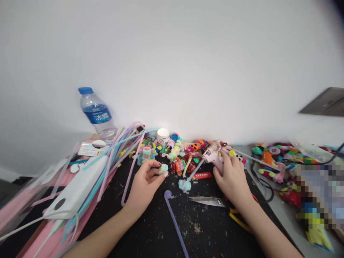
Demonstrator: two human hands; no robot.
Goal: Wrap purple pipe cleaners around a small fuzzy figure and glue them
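My left hand (143,186) pinches a small fuzzy pastel piece (163,168) in pale blue and yellow between thumb and fingertips. My right hand (233,177) is wrapped around the handle of a pale pink hot glue gun (213,154), which tilts over the heap of crafts. Below the gun, a fuzzy pale blue piece (184,185) rests on the black mat, with a pale stem rising from it toward the gun. Scissors (206,201) lie close to my right wrist, their handles partly hidden by it. A purple pipe cleaner (174,220) with a coiled end lies between my forearms.
Colourful pipe-cleaner figures (182,154) crowd the back edge, around a white paper cup (163,136). At left are a water bottle (96,114), loose pastel pipe cleaners (106,175) and a white power strip (77,188). More crafts (276,157) and a dark cable lie right.
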